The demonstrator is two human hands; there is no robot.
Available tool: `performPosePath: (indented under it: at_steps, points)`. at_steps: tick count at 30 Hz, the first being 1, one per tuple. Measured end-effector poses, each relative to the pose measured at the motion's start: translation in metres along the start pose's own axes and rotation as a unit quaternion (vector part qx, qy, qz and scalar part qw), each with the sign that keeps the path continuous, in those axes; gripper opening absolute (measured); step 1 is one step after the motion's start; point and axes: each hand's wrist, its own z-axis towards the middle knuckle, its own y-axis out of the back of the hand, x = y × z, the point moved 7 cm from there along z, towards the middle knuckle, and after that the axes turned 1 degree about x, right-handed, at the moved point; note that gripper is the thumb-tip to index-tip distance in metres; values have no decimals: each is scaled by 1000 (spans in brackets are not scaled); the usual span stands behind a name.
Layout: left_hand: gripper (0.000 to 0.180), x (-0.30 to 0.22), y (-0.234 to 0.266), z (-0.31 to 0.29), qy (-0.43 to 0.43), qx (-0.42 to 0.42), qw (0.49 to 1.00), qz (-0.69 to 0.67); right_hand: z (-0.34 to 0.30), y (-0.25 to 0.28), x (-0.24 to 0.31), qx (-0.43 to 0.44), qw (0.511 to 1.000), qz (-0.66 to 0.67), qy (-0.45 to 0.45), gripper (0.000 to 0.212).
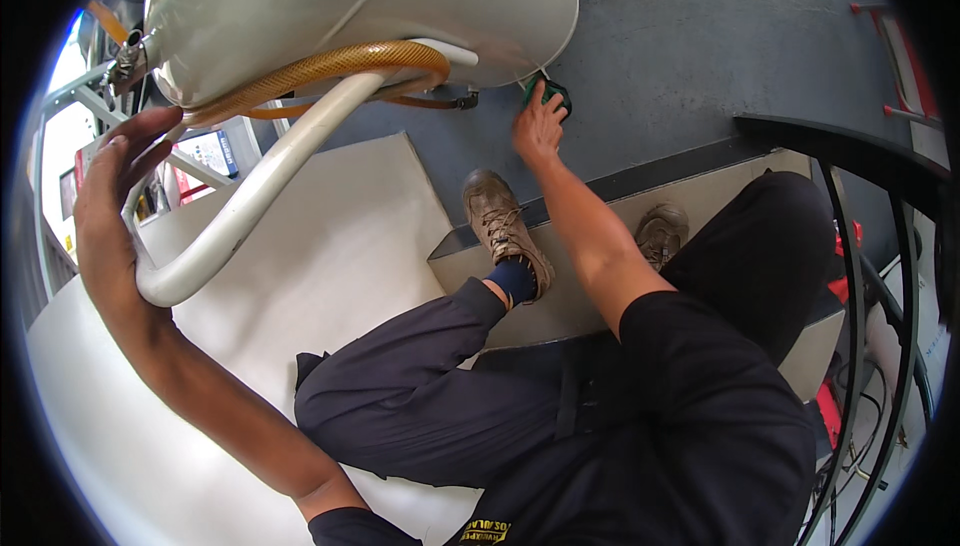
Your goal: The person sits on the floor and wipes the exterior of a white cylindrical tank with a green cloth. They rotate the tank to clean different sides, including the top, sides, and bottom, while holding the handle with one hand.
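A large off-white tank (360,6) with a glossy, rounded body fills the top left. From it a thick white tubular handle (255,186) bends toward me, with an amber braided hose (330,64) looped over it. My left hand (125,161) lies along the outer side of this handle, fingers stretched toward the tank's side; the wrist is by the handle's bend. Reaching down to the tank's lower rim, my right hand (541,128) presses a dark green cloth (556,94) against it. Part of the cloth is hidden by the fingers.
I sit on steps (610,206) with a dark edge, beside a pale platform (330,226). A black metal railing (840,146) curves along the right. Grey floor (720,36) spreads beyond, with a red-framed object (905,66) at far right. Metal valve fittings (128,61) stick out at the tank's left.
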Motion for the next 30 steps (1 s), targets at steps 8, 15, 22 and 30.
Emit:
performPosePath:
  at_steps: [8, 15, 22, 30]
  points:
    - [46, -5, 3, -1, -14, 4, 999, 43, 27, 1, 13, 232, 964, 129, -31, 58]
    - [48, -6, 3, -4, -72, 18, 996, 49, 25, 39, 0, 207, 969, 133, -5, 62]
    - [47, -8, 1, 0, -49, 4, 998, 41, 12, 30, -1, 41, 976, 213, 20, 63]
    - [45, -2, 4, 2, -11, -14, 999, 30, 11, 10, 3, -34, 990, 129, 47, 47]
